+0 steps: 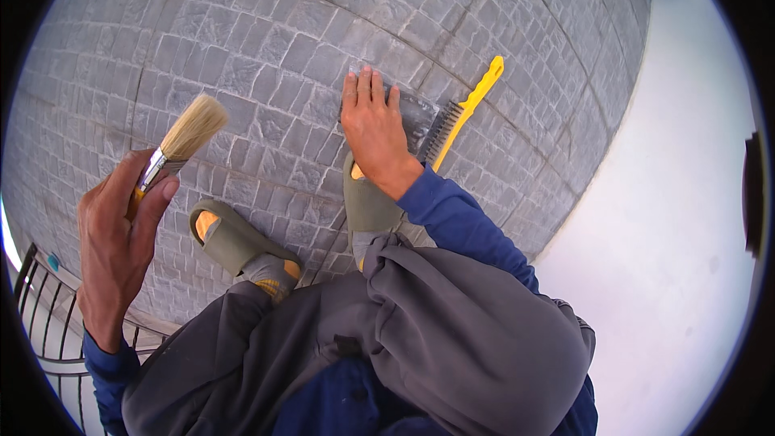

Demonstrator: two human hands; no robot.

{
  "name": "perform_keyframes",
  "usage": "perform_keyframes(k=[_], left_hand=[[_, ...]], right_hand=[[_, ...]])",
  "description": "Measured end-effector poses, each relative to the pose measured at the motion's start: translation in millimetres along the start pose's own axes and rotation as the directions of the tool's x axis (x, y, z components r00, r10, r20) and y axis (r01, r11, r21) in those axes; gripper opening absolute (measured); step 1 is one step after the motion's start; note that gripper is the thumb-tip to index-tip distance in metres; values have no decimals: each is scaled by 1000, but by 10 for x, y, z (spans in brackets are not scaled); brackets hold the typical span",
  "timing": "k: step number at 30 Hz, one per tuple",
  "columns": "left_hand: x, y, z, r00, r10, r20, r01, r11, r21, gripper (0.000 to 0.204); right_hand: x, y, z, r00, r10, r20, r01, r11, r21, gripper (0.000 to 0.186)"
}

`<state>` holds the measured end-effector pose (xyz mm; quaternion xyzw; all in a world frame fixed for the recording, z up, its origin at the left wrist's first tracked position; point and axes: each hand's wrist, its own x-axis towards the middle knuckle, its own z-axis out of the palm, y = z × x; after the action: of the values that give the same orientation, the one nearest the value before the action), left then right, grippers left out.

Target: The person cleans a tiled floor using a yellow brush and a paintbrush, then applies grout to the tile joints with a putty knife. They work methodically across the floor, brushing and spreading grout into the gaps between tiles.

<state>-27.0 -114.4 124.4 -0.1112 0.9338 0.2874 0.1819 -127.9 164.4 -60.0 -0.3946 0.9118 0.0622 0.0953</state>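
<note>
My left hand [113, 234] grips a paintbrush [194, 125] by its yellow handle, with the pale bristles pointing up and to the right. My right hand [373, 129] lies with fingers stretched out on a dark, flat, rectangular piece [418, 117] on the paving. Just right of that piece, a wire brush [476, 89] with a yellow handle lies diagonally, its dark bristles beside the piece's edge. Part of the flat piece is hidden under my hand.
My feet in olive slides [234, 242] rest on grey stone-patterned paving [242, 48]. A white wall or ledge [662, 218] runs along the right. A black metal railing [48, 315] stands at the lower left.
</note>
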Motion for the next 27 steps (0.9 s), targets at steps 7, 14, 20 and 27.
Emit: perform_keyframes(k=[7, 14, 20, 27], left_hand=[[44, 8, 30, 1000, -8, 9, 8, 1000, -14, 28], [35, 15, 19, 1000, 11, 7, -11, 1000, 5, 28], [7, 3, 30, 1000, 8, -30, -7, 1000, 13, 29], [-26, -14, 17, 998, 3, -63, -3, 1000, -2, 29]], right_hand=[[31, -4, 46, 1000, -5, -21, 4, 999, -53, 50], [-14, -51, 70, 1000, 22, 8, -22, 1000, -17, 50], [42, -5, 41, 1000, 2, -8, -3, 999, -32, 50], [54, -21, 43, 999, 7, -43, -6, 1000, 11, 51]])
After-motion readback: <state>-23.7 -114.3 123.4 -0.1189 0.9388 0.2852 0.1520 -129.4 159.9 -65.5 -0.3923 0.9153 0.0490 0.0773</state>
